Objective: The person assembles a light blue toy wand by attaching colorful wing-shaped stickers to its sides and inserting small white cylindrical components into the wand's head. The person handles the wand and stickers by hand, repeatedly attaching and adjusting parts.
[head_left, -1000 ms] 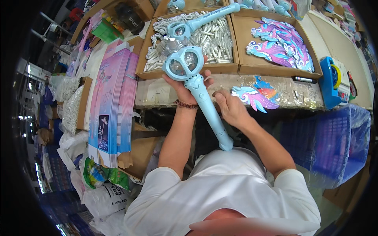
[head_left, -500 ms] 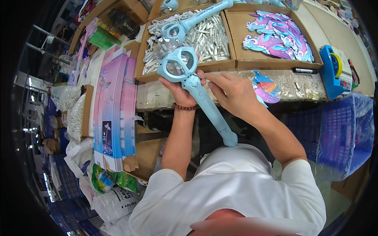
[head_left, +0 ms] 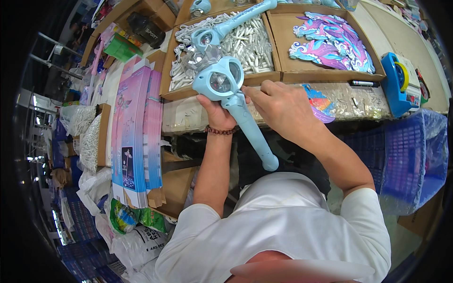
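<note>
A light-blue toy wand (head_left: 251, 134) with a round, clear-windowed head slants down toward my body. My left hand (head_left: 216, 113) is wrapped round it from below, just under the head. At the wand's neck, the thumb and fingertips of my right hand (head_left: 284, 107) are pinched together, the other fingers curled in. Whatever lies between those fingertips is hidden. A faceted clear piece (head_left: 204, 57) shows at the top of the wand head. Beyond it, a second light-blue wand (head_left: 240, 20) rests across a cardboard tray of white cord bundles and small white sticks (head_left: 249, 46).
Another cardboard tray holds purple-and-blue wing-shaped cutouts (head_left: 330, 40). A blue tape dispenser (head_left: 392, 85) and a black marker (head_left: 364, 84) lie at the right. Pink-and-blue flat boxes (head_left: 132, 132) stand stacked at the left. A blue plastic-lined crate (head_left: 401, 155) is beside me.
The wand's head has shifted slightly right and its handle end slightly up and left. My right hand has turned, its fingers more curled at the wand's neck.
</note>
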Tool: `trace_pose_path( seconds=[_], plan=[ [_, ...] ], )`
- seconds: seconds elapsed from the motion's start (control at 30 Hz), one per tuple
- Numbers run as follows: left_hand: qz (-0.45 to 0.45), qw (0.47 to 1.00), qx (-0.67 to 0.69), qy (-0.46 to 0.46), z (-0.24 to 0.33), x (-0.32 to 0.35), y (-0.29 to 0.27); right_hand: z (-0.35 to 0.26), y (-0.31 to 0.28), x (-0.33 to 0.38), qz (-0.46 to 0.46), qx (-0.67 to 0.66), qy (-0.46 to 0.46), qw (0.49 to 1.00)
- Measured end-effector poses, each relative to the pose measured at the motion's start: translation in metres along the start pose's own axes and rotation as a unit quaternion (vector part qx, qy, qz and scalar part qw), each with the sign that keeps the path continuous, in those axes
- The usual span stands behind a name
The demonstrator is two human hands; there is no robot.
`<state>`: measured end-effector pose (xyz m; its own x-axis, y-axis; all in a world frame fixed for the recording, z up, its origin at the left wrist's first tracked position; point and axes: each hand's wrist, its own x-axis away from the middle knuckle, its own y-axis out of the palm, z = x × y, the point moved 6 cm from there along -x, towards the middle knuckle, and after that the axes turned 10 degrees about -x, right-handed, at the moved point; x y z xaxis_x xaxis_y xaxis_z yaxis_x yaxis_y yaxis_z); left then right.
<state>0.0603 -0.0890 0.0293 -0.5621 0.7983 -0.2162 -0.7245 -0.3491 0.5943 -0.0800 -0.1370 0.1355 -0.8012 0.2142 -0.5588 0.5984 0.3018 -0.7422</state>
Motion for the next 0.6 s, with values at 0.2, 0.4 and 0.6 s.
trace_pose_path(
  seconds=[0.2, 0.4, 0.6],
  plan=[
    [-0.041, 0.999, -0.028, 0.002, 0.000, 0.003, -0.004, -0.006, 0.000, -0.006, -0.003, 0.034, -0.051, 0.998],
    [0.035, 0.997, -0.062, -0.013, 0.005, 0.004, 0.001, 0.007, 0.008, -0.006, -0.031, -0.021, -0.011, 0.999],
    [0.030, 0.998, -0.048, -0.002, 0.005, 0.005, 0.007, 0.018, 0.016, -0.003, -0.062, -0.052, 0.064, 0.995]
  ],
)
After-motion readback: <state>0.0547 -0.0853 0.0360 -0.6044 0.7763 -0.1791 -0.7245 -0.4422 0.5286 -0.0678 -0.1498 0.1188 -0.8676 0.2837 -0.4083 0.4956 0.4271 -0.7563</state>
